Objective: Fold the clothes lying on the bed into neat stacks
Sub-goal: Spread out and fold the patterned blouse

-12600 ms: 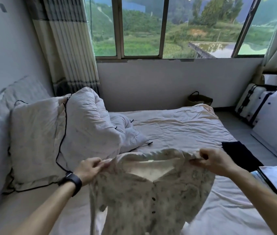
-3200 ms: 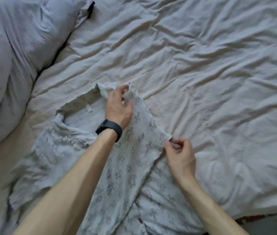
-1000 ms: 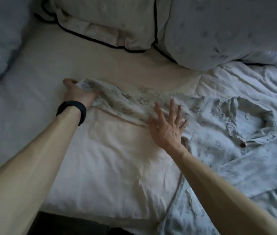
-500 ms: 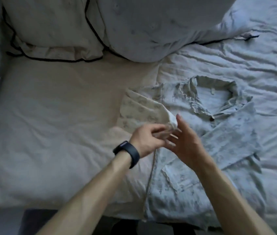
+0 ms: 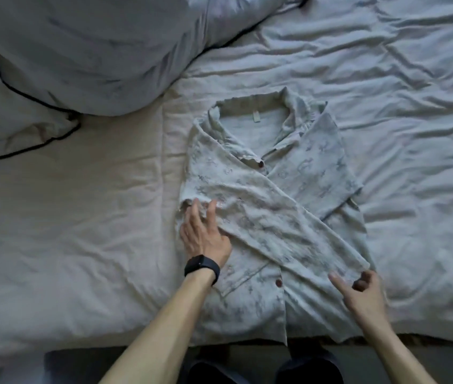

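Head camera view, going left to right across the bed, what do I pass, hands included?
Bunched quilt with dark piping → left hand above its black wristband → top button of the patterned shirt → right hand → bare wrinkled sheet.

Left of the shirt [image 5: 311, 162] the bed [image 5: 67, 231] lies bare and low right out to the frame's edge, so my left grip [image 5: 203, 234], flat on the cloth, has wide room that way. Up and to the left the bunched duvet [image 5: 81, 51] rises as a wall, close to the shirt's top corner. To the right the bed is wrinkled but low, open beside my right grip [image 5: 363, 292]. Toward me the bed ends just past the shirt.
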{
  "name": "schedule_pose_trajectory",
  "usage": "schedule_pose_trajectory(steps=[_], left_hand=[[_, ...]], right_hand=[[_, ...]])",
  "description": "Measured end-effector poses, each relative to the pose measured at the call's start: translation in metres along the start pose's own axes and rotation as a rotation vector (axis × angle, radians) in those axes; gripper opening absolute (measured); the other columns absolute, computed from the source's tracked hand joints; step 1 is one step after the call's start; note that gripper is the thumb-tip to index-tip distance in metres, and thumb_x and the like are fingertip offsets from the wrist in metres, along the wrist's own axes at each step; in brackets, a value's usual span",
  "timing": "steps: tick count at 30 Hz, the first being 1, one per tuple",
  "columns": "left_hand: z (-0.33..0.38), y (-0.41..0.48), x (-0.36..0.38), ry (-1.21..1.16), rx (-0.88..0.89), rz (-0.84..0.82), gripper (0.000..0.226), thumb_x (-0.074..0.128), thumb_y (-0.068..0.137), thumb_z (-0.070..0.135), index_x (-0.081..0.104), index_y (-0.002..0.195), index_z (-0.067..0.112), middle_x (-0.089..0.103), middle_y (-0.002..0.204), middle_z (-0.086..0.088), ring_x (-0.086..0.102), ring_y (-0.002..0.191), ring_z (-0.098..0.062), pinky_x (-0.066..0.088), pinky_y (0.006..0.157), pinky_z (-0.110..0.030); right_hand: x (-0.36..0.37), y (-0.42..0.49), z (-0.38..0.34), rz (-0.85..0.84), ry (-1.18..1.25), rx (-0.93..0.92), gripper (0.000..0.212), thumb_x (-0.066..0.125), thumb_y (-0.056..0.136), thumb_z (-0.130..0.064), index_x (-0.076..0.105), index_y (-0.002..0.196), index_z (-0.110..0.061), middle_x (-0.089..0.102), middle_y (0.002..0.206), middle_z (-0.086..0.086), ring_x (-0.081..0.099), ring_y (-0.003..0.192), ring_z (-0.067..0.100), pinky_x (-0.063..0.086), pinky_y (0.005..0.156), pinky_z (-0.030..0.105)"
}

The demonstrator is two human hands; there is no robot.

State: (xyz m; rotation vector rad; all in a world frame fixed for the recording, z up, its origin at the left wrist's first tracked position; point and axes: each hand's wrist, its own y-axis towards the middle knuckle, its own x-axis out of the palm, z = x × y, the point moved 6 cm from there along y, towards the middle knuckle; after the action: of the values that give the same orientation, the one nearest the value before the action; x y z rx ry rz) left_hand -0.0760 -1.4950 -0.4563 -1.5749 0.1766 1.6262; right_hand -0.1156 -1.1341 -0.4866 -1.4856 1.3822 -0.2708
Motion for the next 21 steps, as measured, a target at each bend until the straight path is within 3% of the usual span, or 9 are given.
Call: schedule_pose_trajectory(steps=[3, 8, 12, 15, 17, 19, 21], left_hand=[[-0.017, 0.018, -0.003, 0.165, -0.055, -0.005, 0.094, 0.066, 0.076, 0.018, 0.016, 0.153, 0.039, -0.004, 0.164, -0.004, 0.0, 0.151, -0.028, 0.008, 0.121, -0.054], [-0.027, 0.045, -0.021, 0.179, -0.154, 0.034, 0.08, 0.064, 0.083, 0.023, 0.025, 0.152, 0.03, 0.017, 0.16, -0.01, 0.027, 0.142, -0.038, 0.027, 0.114, -0.052], [-0.028, 0.062, -0.026, 0.087, -0.234, -0.024, 0.063, 0.055, 0.09, 0.022, 0.031, 0.148, 0.03, 0.039, 0.146, -0.015, 0.045, 0.128, -0.04, 0.041, 0.103, -0.052], [-0.028, 0.067, -0.03, 0.065, -0.284, 0.031, 0.043, 0.047, 0.096, 0.021, 0.043, 0.138, 0.027, 0.052, 0.135, -0.013, 0.053, 0.119, -0.039, 0.046, 0.094, -0.047], [-0.038, 0.067, -0.037, 0.023, -0.335, 0.084, 0.035, 0.044, 0.096, 0.02, 0.051, 0.129, 0.028, 0.061, 0.122, -0.014, 0.058, 0.107, -0.04, 0.048, 0.084, -0.044], [-0.053, 0.068, -0.043, -0.104, -0.393, 0.108, 0.03, 0.042, 0.094, 0.017, 0.057, 0.119, 0.026, 0.065, 0.111, -0.017, 0.059, 0.098, -0.04, 0.047, 0.077, -0.041], [-0.068, 0.072, -0.043, -0.261, -0.411, 0.073, 0.029, 0.042, 0.094, 0.012, 0.062, 0.114, 0.019, 0.066, 0.11, -0.019, 0.057, 0.097, -0.038, 0.043, 0.076, -0.036]], right_hand=[[-0.004, 0.003, -0.004, 0.03, -0.071, -0.018, 0.029, 0.069, 0.091, -0.036, 0.055, 0.106, -0.016, 0.065, 0.093, 0.004, 0.062, 0.089, 0.029, 0.05, 0.082, 0.041], [-0.02, 0.009, -0.005, 0.074, 0.014, -0.091, 0.008, 0.059, 0.097, -0.029, 0.06, 0.102, -0.023, 0.066, 0.091, 0.0, 0.06, 0.09, 0.027, 0.048, 0.082, 0.041], [-0.026, 0.015, 0.005, 0.078, -0.075, -0.078, 0.016, 0.062, 0.095, -0.033, 0.06, 0.106, -0.022, 0.067, 0.097, 0.004, 0.061, 0.095, 0.031, 0.042, 0.077, 0.036], [-0.023, 0.016, 0.001, 0.075, -0.158, -0.06, 0.043, 0.074, 0.086, -0.036, 0.056, 0.12, -0.015, 0.063, 0.112, 0.008, 0.059, 0.106, 0.032, 0.042, 0.085, 0.036], [-0.022, 0.011, -0.009, 0.161, -0.197, -0.074, 0.063, 0.08, 0.082, -0.036, 0.048, 0.129, -0.01, 0.051, 0.125, 0.013, 0.052, 0.114, 0.034, 0.042, 0.096, 0.043], [-0.021, 0.003, -0.031, 0.299, -0.261, -0.21, 0.069, 0.081, 0.08, -0.036, 0.043, 0.131, -0.009, 0.042, 0.127, 0.017, 0.047, 0.116, 0.039, 0.042, 0.099, 0.051], [-0.003, -0.008, -0.067, 0.337, -0.342, -0.4, 0.064, 0.079, 0.081, -0.033, 0.045, 0.13, -0.009, 0.043, 0.124, 0.017, 0.044, 0.115, 0.037, 0.039, 0.098, 0.05]])
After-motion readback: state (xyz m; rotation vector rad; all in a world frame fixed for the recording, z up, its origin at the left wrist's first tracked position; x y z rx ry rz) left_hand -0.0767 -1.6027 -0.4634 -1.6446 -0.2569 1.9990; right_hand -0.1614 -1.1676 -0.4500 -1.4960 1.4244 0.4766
